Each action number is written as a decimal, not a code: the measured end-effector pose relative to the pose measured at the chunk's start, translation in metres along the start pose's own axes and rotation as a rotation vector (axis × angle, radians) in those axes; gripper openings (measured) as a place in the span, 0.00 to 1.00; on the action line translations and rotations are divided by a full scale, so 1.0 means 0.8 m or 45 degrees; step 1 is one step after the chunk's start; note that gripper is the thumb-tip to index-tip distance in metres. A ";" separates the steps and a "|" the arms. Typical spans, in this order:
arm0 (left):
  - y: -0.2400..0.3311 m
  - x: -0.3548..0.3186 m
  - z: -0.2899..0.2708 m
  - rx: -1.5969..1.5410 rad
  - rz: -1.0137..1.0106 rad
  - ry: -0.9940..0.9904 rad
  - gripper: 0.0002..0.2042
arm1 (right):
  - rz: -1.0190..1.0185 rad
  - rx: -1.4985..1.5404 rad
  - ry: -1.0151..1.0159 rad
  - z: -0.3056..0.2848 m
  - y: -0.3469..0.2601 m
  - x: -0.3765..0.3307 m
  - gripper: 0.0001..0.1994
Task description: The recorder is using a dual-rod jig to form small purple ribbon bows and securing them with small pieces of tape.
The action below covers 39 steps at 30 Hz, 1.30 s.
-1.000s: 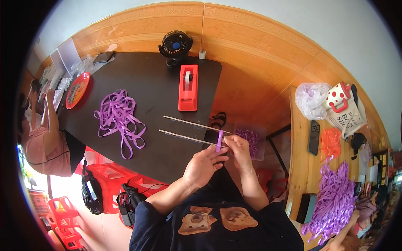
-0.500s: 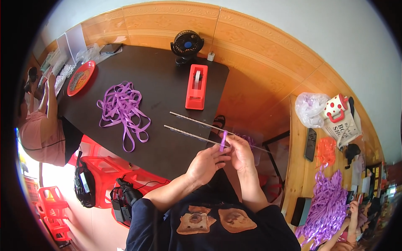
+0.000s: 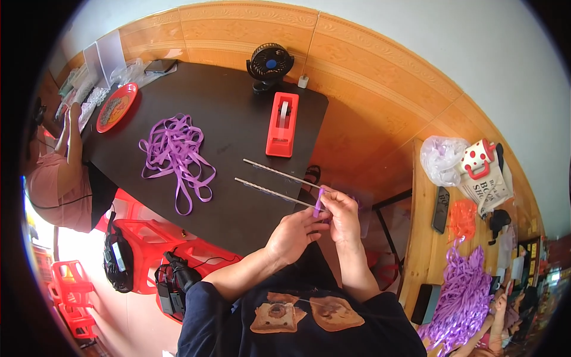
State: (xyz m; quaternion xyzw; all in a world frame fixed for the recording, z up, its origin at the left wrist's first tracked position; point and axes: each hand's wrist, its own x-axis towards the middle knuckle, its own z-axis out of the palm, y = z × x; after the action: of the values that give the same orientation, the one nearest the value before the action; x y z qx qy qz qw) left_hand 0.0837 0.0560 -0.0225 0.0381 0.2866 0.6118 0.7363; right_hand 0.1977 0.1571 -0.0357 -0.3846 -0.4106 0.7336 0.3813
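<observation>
A white paper bag with dark print (image 3: pixel 489 189) stands on the wooden shelf (image 3: pixel 425 250) at right, beside a clear plastic bag (image 3: pixel 443 159).

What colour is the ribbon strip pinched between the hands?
Purple ribbon strip, held by both the left hand and the right hand; head view.

Both the left hand (image 3: pixel 292 234) and right hand (image 3: pixel 342 213) pinch a short purple ribbon piece (image 3: pixel 318 201) beside two thin metal rods (image 3: pixel 276 184) on the black table (image 3: pixel 238 119).
</observation>
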 end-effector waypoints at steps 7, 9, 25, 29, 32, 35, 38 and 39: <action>-0.001 0.002 -0.007 0.076 -0.005 -0.014 0.17 | 0.035 0.010 -0.116 -0.032 0.020 0.010 0.04; 0.000 0.003 -0.006 0.081 -0.010 -0.011 0.17 | 0.130 0.067 -0.148 -0.037 0.026 0.019 0.05; -0.004 0.003 -0.010 0.081 0.006 -0.095 0.19 | -0.378 0.029 -0.521 0.002 0.123 0.067 0.16; -0.002 0.005 -0.009 0.096 -0.006 -0.073 0.19 | -0.523 -0.458 -0.402 -0.012 0.130 0.073 0.17; 0.002 0.001 -0.004 0.058 0.014 -0.099 0.18 | 0.233 1.046 -0.563 -0.066 0.131 0.076 0.23; -0.002 -0.002 -0.008 0.124 0.060 0.010 0.15 | 0.168 0.806 -0.582 -0.044 0.078 0.044 0.29; -0.004 -0.001 -0.001 0.204 0.071 0.049 0.13 | 0.153 0.780 -0.604 -0.037 0.054 0.039 0.26; -0.003 -0.004 0.005 0.253 0.049 0.008 0.14 | 0.157 0.853 -0.649 -0.037 0.053 0.042 0.25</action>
State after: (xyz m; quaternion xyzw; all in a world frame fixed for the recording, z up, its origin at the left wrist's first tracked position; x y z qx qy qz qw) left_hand 0.0873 0.0536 -0.0191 0.1147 0.3474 0.5945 0.7160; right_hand 0.1997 0.1802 -0.0930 -0.0697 -0.2069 0.9195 0.3269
